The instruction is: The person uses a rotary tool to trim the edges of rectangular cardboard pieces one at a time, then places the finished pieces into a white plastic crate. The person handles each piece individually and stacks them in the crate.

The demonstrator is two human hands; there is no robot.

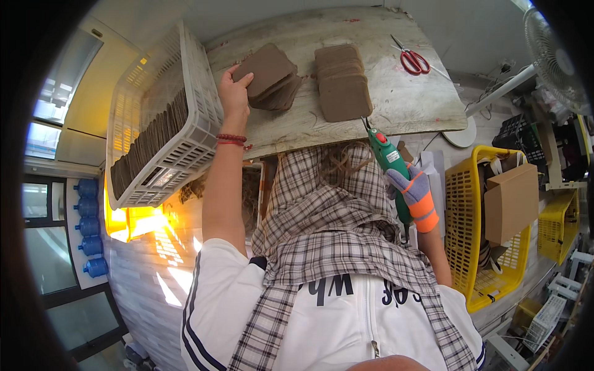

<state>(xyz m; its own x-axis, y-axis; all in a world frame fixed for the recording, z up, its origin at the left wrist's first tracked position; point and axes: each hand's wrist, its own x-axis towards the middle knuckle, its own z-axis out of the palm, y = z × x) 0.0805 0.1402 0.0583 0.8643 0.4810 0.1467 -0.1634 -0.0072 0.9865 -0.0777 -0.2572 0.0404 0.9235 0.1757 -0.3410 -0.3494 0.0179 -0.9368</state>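
Note:
My bare left hand [235,93], red beads at its wrist, pinches the left edge of a brown flat pad [265,67], thumb on top. The pad lies over a fanned pile of similar pads [276,94] on the worn table. My right hand [411,185], in a grey and orange glove, is closed around a green handheld power tool [388,156] with a red button. The tool's thin metal tip points at the table's near edge, close to a second stack of brown pads [344,98], rounded at the corners. Whether the tip touches that stack I cannot tell.
Red-handled scissors [414,62] lie at the table's [408,102] far right. A white crate [195,123] full of upright brown pieces stands left. On the right are a yellow basket [461,229] with a cardboard box [511,203] and a fan [550,52]. Brown scraps [340,166] rest on my apron.

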